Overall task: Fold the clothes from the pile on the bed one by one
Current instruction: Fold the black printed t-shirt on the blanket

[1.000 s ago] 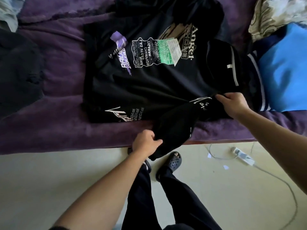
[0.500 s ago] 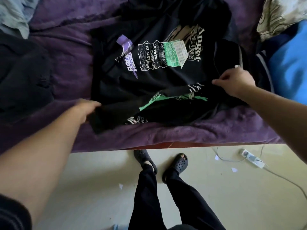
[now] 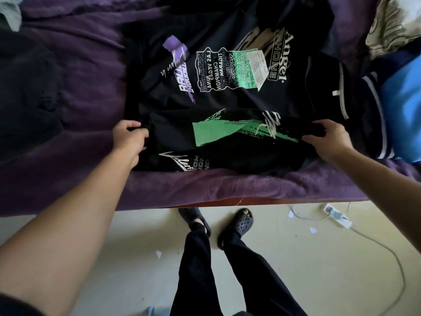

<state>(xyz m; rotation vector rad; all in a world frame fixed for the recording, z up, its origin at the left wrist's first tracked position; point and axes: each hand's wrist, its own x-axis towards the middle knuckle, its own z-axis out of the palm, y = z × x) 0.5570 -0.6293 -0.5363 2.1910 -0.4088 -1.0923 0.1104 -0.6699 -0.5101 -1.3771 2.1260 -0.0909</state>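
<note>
A black T-shirt (image 3: 227, 99) with white, green and purple prints lies spread on the purple bed cover (image 3: 91, 92). Its near part is folded up over the body, showing a green print patch on the flap. My left hand (image 3: 129, 136) grips the left end of that folded flap. My right hand (image 3: 328, 137) grips its right end. Both hands rest low on the shirt, near the bed's front edge.
A dark garment (image 3: 25, 92) lies at the left of the bed. A blue and navy striped garment (image 3: 396, 103) and a patterned cloth (image 3: 394, 21) sit at the right. On the floor are a power strip with cable (image 3: 337, 216) and my feet in dark sandals (image 3: 237, 224).
The shirt's near hem hung off the bed edge in my hands; it has been lifted and laid over the body as a fold, my hands moving apart to its two ends.
</note>
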